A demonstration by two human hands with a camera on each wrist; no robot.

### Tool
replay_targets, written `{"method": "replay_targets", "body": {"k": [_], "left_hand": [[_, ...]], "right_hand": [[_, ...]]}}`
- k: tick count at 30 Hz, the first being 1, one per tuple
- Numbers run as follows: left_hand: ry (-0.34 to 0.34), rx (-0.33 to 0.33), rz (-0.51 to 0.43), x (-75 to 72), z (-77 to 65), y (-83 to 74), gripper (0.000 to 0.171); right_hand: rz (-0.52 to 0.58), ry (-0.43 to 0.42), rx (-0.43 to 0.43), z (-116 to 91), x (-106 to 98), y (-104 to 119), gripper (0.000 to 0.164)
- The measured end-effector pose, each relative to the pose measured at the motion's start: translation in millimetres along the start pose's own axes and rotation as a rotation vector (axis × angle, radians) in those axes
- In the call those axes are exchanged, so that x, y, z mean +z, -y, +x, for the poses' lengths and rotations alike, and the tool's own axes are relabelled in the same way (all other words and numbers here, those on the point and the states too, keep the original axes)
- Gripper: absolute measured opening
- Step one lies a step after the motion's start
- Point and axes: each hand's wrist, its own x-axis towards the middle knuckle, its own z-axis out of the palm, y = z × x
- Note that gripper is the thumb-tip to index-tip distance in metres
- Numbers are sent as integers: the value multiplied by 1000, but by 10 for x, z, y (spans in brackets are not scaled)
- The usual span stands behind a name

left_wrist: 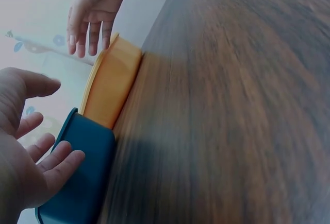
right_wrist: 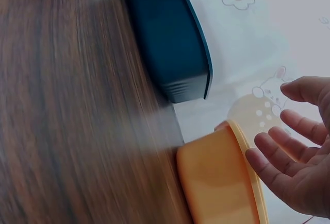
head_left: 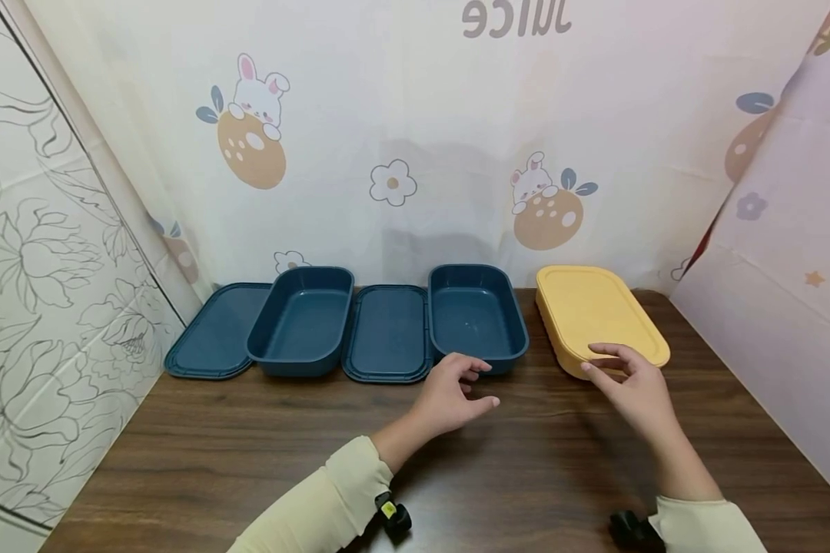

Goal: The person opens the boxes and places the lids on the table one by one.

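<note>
Pale sleeves (head_left: 304,499) lead to left hand (head_left: 449,395) and right hand (head_left: 634,390), both relaxed and empty; probably light, stiff, the yellow box (head_left: 595,307) suits holding by 2 long sides.

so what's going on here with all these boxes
A person's left hand is held open at the front of the right blue box, and their right hand is by the near edge of the closed yellow box. Neither grips anything. The right blue box and the left blue box stand open on the table, with one blue lid left of the pair and a second blue lid between them.
</note>
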Motion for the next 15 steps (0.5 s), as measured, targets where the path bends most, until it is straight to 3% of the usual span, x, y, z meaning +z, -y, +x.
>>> {"method": "replay_targets", "body": {"k": [5, 15], "left_hand": [[44, 15, 23, 54, -2, -15, 42], [40, 25, 29, 144, 12, -11, 42]], "right_hand": [[-1, -36, 3, -7, -45, -57, 41], [3, -79, 22, -15, -127, -166, 41]]}}
